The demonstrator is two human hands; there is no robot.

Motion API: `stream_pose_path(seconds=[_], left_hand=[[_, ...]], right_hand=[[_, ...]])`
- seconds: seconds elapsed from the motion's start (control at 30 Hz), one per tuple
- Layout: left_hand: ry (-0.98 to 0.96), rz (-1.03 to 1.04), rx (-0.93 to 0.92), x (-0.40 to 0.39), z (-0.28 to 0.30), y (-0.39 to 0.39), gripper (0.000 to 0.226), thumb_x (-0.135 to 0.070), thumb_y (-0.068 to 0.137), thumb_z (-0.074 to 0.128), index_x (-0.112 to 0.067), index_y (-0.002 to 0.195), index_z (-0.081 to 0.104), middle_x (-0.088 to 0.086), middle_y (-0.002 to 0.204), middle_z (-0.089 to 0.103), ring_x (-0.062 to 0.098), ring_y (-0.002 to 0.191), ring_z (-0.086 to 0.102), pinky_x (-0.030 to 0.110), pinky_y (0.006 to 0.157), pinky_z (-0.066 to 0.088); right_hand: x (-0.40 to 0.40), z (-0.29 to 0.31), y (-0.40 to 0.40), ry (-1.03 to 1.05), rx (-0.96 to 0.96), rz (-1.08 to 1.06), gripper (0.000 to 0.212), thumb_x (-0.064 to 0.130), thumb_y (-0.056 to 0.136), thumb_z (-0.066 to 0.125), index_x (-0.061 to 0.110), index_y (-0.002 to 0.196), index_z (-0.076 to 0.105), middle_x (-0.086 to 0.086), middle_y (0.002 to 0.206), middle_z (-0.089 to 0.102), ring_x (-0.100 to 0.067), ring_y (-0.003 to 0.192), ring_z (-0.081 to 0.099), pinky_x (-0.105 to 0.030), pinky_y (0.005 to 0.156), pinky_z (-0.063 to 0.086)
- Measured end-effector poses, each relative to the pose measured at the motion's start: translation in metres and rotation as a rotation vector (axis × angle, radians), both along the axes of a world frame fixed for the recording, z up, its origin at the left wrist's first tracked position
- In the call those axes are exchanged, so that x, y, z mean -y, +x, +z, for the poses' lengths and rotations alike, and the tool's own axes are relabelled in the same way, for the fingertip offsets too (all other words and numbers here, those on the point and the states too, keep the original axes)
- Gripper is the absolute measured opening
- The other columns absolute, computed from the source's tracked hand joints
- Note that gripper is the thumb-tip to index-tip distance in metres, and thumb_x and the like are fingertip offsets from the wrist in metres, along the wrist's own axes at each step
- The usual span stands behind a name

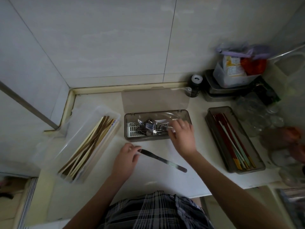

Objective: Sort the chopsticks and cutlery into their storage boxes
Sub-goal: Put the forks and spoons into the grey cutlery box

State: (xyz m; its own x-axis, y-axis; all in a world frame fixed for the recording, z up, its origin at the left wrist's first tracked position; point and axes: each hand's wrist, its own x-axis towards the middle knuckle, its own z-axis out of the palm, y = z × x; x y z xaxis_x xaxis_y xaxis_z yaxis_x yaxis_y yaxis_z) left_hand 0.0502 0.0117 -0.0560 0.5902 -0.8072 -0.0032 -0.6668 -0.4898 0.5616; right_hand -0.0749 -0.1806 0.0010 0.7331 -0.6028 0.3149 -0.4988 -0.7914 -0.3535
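Holding one end of a flat metal utensil [163,161], our left hand [127,161] pinches its tip between thumb and fingers, just in front of the cutlery box [157,138].

Item 1, the utensil: a long, thin blade or handle, dark in this light; we cannot tell whether it is a knife or a spatula. Long axis runs from ten o'clock, at our left fingertips, to four o'clock, where the free end lies on the white counter [102,184]. It passes under our right forearm.

Item 2, the cutlery box: smoked plastic, lid [155,100] hinged back towards the wall, at twelve o'clock from the utensil and nearly touching its held end. Spoons and forks [149,126] lie heaped on a slotted white tray inside. The box's long axis runs nine to three, so we judge the utensil needs a turn anticlockwise before it drops in flat.

Item 3, our right hand [181,133]: reaching over the box's right half, fingers curled down among the metal pieces; whether it grips one we cannot tell.

Item 4, the clear box [99,113] at nine o'clock: wooden chopsticks [87,146], axis one to seven.

Item 5, the dark box [214,113] at three o'clock: red and pale coloured chopsticks [231,141], axis eleven to five.

Nearer hand for the lift: the left, already on the piece.
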Motion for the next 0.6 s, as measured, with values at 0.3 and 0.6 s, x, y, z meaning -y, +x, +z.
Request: stream_pose_path(seconds=[0.3,0.6], left_hand=[[-0.059,-0.420,0.365,-0.007,-0.008,-0.025,0.043,-0.034,0.084,0.043,-0.019,0.118,0.063,0.000,0.122,0.061,0.016,0.115,0.043,0.032,0.095,0.031],[-0.086,-0.641,0.419,0.027,-0.011,-0.049,0.035,-0.024,0.074,0.061,-0.020,0.108,0.067,-0.006,0.108,0.065,0.012,0.107,0.043,0.027,0.086,0.046]], right_hand=[[-0.054,-0.068,-0.109,-0.001,-0.305,0.215,0.051,0.045,0.091,0.044,0.023,0.137,0.046,0.005,0.140,0.049,-0.016,0.126,0.044,-0.028,0.101,0.027],[-0.067,-0.069,-0.100,0.051,-0.063,0.045,0.023,0.015,0.078,0.065,0.016,0.099,0.073,-0.003,0.082,0.066,-0.024,0.074,0.061,-0.026,0.061,0.054]])
